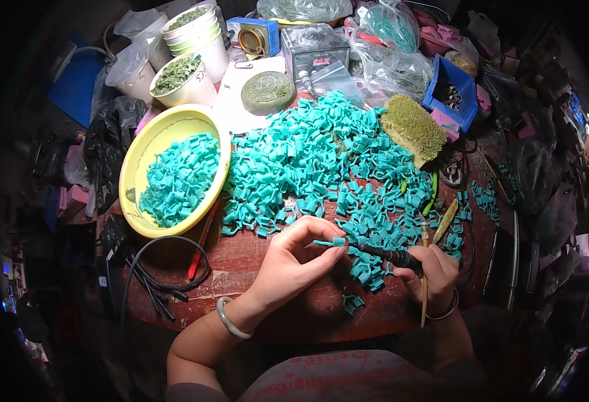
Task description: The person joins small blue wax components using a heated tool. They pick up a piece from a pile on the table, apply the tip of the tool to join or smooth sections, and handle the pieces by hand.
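Between thumb and fingertips, my left hand (308, 251) pinches a small teal wax-like piece (338, 242). My right hand (430, 273) is closed around a black pen-shaped tool (391, 256), whose thin tip points left and reaches the pinched piece; whether it touches cannot be made out. A slim wooden-handled brush (424, 288) is also in my right hand, standing across the fingers. Beyond both hands spreads a big heap of similar teal pieces (294, 154), clip-like in shape. One loose teal piece (353, 304) lies near the table's front edge.
A yellow basin (131, 157) of teal pieces stands left, beside a coiled black cable (134, 268) and red tool (193, 264). Behind are white buckets (204, 57), a round greenish block (268, 92), a control box (316, 50), a mossy sponge-like block (413, 127) and a blue bin (450, 90).
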### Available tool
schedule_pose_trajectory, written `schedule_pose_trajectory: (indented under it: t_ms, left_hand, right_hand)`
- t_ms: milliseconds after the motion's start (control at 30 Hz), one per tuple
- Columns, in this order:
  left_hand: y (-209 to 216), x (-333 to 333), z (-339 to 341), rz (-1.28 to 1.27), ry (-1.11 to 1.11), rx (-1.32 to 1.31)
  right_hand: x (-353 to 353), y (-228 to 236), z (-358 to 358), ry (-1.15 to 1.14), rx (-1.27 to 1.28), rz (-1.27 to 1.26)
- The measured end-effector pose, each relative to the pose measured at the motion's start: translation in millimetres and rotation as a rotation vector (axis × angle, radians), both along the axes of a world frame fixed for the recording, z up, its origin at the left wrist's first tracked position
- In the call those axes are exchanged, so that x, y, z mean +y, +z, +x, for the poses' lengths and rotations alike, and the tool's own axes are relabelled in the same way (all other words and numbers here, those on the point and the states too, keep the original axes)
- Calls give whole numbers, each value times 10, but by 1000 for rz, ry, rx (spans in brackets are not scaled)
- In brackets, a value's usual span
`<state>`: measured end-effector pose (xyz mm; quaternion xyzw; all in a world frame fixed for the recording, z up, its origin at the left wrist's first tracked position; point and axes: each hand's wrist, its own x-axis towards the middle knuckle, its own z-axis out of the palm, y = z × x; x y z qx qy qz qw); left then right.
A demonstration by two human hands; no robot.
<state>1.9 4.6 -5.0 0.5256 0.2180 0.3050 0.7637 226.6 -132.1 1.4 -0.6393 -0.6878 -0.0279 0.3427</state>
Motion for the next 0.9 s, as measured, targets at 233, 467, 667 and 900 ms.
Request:
schedule_pose_trajectory:
  t_ms: [233,467,667,900]
  left_hand:
    - [-4,5,2,20,5,6]
    - [21,5,4,-5,8,17]
    - [29,1,-9,-54,0,44]
    - [-3,8,-10,-264,15,39]
  right_hand:
    - [-13,9,0,-1,34,14]
    - [-10,14,1,-6,33,7]
    - [-11,-1,9,-24,14,41]
    - [5,2,1,-35,18,61]
